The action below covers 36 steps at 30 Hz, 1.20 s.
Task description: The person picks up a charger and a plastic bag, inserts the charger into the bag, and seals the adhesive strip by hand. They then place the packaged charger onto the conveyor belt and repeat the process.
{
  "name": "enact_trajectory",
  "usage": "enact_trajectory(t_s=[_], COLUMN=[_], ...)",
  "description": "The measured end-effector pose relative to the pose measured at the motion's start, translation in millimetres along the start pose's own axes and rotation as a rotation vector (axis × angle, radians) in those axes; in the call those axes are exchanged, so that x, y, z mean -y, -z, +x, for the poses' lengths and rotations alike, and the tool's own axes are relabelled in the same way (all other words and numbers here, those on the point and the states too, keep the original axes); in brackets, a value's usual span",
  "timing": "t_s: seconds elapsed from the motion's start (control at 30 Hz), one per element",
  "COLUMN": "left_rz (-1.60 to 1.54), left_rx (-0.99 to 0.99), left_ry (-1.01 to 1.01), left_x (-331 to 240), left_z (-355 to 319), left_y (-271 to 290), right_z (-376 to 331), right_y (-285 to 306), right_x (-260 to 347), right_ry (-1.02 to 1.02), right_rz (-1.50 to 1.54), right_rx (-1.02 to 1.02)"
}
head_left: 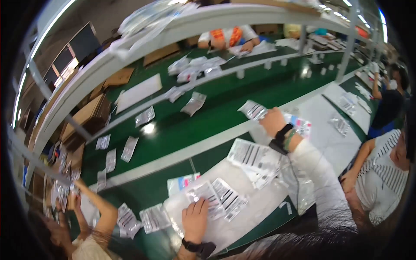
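My right hand [274,122] reaches out over the far rail of the bench, closed on one end of a small clear plastic packet [252,110] with dark printed lines. The packet hangs at the edge of the green conveyor belt. Nearer to me, my left hand [195,219] lies with its fingers extended on another printed plastic packet [213,203]; its thumb is hard to make out. A similar packet [229,197] lies right beside that one on the white sheet [175,210]. Larger printed packets [251,156] lie beneath my right forearm.
Several packets [193,103] lie spread along the green belt [173,130]. Two more packets [154,218] lie left of my left hand. A white overhead shelf [208,17] spans the belt. Co-workers sit left, right [375,173] and across [229,37]. Cardboard [86,117] is stacked far left.
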<state>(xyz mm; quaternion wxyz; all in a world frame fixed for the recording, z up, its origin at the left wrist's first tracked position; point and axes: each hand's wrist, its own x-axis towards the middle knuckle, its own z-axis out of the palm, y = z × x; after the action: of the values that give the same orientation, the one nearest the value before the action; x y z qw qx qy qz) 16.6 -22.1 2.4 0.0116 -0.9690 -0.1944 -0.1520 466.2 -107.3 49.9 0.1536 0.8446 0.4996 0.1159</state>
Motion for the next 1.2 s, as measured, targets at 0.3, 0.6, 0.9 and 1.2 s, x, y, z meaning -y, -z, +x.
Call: enact_trajectory(t_s=[0.3, 0.6, 0.9, 1.2], left_rz=[-0.585, -0.756, -0.518, -0.369], left_rx=[-0.065, -0.112, -0.229, -0.101], left_ry=[0.140, 0.274, 0.120, 0.068], left_x=[15, 8, 12, 26], left_z=[4, 3, 3, 1], left_y=[-5, 0, -11, 3], right_z=[-123, -143, -111, -105], right_y=[84, 53, 36, 36], right_x=[163, 204, 228, 222], right_ry=[0.726, 0.747, 0.543, 0.529], right_rz=[1.405, 1.068, 1.125, 1.265], right_rx=[-0.064, -0.161, -0.088, 0.069])
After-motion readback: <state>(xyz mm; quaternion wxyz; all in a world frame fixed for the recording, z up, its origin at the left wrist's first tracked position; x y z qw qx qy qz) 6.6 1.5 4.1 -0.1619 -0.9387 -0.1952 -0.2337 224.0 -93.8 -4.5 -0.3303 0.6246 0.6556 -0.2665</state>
